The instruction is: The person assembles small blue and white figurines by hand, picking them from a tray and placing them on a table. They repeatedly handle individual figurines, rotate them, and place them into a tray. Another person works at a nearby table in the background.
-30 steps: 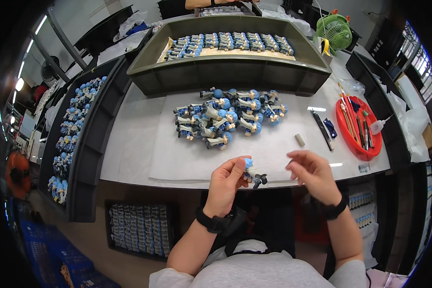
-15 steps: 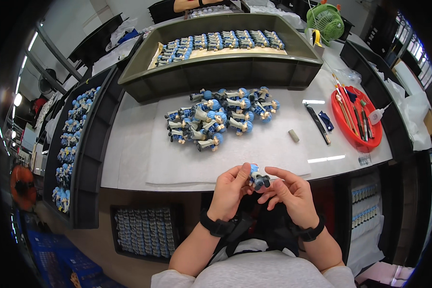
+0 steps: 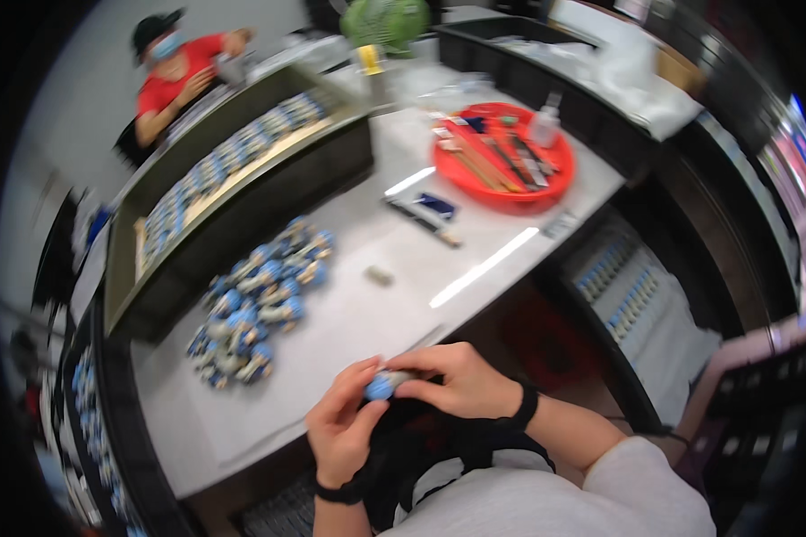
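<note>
A white work table (image 3: 349, 331) stands in a busy room, tilted in this view. Just off its near edge, a small blue-haired figurine (image 3: 381, 387) is up in both hands. The left hand (image 3: 342, 422) has its fingers around the head; the right hand (image 3: 454, 380) pinches the pale body.

It looks like hard plastic, so I think it is light, stiff and a bit slippery. Thin bits might snap or scuff, so the middle of the body seems the best place to hold.

From the figurine, a grey block (image 3: 379, 276) lies at 12 o'clock, a figurine pile (image 3: 258, 309) at 10, a red tool tray (image 3: 510, 204) at 1, and an olive bin (image 3: 345, 159) at 11.

Everything is blurry, and I can't read any labels or writing.
</note>
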A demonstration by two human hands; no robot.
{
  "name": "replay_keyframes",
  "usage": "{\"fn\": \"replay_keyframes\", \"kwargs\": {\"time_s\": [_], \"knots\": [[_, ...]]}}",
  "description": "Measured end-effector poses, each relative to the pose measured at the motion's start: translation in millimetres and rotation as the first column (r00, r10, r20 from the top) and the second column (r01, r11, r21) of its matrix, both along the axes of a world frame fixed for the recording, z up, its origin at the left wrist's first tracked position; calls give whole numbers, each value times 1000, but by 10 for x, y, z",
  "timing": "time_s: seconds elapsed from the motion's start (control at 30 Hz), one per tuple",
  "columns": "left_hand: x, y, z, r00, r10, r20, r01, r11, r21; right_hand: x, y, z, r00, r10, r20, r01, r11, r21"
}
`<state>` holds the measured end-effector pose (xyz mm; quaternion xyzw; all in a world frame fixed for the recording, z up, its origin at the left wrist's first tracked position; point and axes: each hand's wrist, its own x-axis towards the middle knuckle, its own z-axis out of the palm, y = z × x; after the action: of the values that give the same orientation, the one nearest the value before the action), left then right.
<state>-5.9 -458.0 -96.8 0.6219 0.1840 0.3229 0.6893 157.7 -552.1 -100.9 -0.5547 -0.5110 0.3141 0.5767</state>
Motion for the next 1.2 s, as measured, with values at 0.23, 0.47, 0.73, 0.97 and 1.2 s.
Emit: {"fn": "replay_keyframes", "kwargs": {"time_s": [0.23,0.47,0.73,0.97,1.2], "knots": [[197,86,-258,915,326,-237,-238,912,334,1169,-993,-164,836,-548,13,548,836,11],[281,82,-359,885,387,-259,-249,863,439,2369,-3373,-924,211,-713,669,964,40,-261],[315,41,-330,849,434,-300,-256,836,486,2422,-4321,-2088,554,-394,733,728,-198,-656],[307,80,-360,854,404,-329,-200,837,510,2475,-4332,-2373,619,-520,589,640,-101,-762],[346,122,-369,881,405,-245,-258,845,468,2612,-5038,-3051,698,-355,622,691,104,-716]]}}
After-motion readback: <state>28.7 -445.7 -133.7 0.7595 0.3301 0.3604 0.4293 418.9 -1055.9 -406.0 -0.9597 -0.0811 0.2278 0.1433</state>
